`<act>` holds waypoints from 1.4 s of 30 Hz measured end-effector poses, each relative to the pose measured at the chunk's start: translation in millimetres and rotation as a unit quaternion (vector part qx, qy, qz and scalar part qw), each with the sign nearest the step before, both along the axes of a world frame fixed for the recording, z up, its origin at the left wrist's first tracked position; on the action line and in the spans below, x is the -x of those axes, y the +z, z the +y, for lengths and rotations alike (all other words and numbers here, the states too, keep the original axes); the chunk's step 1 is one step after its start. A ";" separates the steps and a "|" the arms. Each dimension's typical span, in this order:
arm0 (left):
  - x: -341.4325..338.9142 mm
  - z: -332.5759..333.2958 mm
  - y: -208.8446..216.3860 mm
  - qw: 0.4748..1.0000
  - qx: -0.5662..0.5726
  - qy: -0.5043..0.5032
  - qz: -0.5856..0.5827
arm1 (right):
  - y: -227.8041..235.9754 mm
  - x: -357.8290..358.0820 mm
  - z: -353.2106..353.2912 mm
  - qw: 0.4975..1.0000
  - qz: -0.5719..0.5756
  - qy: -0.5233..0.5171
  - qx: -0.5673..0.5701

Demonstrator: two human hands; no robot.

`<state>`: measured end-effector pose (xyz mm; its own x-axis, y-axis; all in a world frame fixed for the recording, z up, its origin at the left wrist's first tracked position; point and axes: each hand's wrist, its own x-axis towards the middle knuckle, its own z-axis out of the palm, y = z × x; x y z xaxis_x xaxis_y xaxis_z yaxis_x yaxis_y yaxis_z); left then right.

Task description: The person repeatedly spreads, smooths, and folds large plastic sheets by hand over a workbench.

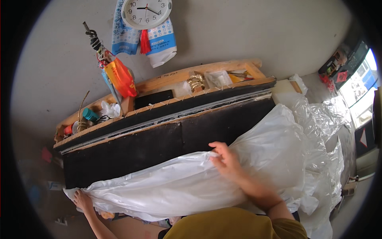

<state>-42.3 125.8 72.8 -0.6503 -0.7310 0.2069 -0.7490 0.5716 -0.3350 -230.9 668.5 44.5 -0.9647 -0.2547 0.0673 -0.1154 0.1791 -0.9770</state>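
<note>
A large white translucent plastic sheet (171, 189) lies in folds over the near part of a black-topped workbench (159, 145) and drapes off to the right. At the sheet's left corner, my left hand (82, 200) is closed on its edge. My right hand (226, 160) pinches the upper edge near the middle, raising a small peak between thumb and fingers. The black surface beyond that edge is uncovered.
A wooden tray rack (159, 81) along the bench's back holds gold cord (195, 82), a teal spool (90, 115) and a dark flat object (154, 99). An orange-red bag (120, 77) hangs at left, below a wall clock (146, 12). More clear plastic (318, 123) heaps at right.
</note>
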 end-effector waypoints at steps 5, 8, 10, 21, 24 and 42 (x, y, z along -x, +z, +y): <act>120.0 214.5 48.2 0.853 -0.249 -0.442 0.124 | 6.8 -13.8 -41.1 0.998 -0.021 -0.034 0.050; 152.1 343.9 3.8 0.758 -0.372 -0.512 0.156 | 23.9 13.9 -3.6 0.982 0.139 0.002 -0.130; 141.8 367.8 -10.3 0.706 -0.520 -0.454 0.161 | 20.2 50.9 58.1 0.879 0.266 -0.004 -0.395; 92.1 142.8 -28.9 0.873 -0.211 -0.281 0.337 | 11.2 10.8 68.6 0.820 0.274 0.001 -0.502; 92.7 142.9 -30.8 0.869 -0.213 -0.291 0.339 | 8.7 39.5 107.9 0.769 0.258 -0.209 -0.546; 15.0 119.0 -24.9 0.866 -0.260 -0.261 0.338 | 8.3 -64.5 46.4 0.825 0.274 0.005 -0.494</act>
